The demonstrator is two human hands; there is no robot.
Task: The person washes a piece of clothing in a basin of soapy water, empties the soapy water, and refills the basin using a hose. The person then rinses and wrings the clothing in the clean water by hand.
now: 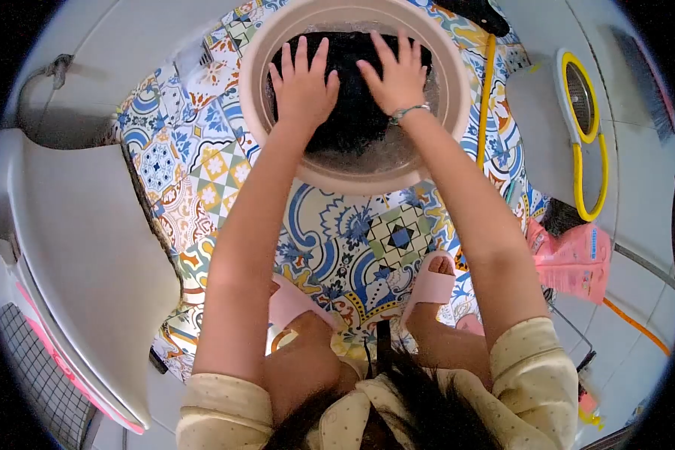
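A beige plastic basin (254, 94) stands on the patterned floor in front of me, with water in it. Dark wet cloth (352, 105) lies bunched in the basin; its exact kind I cannot make out. My left hand (303, 84) rests palm down on the cloth's left part, fingers spread. On the right part lies my right hand (399, 79), also flat with fingers apart, a thin bracelet (409, 112) at its wrist. Neither hand grips the cloth.
Left of me is a pale curved fixture (90, 225). A yellow hose or pole (488, 97) runs right of the basin. Further right are a yellow-rimmed object (579, 67), a pink bag (577, 262) and a brush (645, 86). Pink slippers (431, 285) are on my feet.
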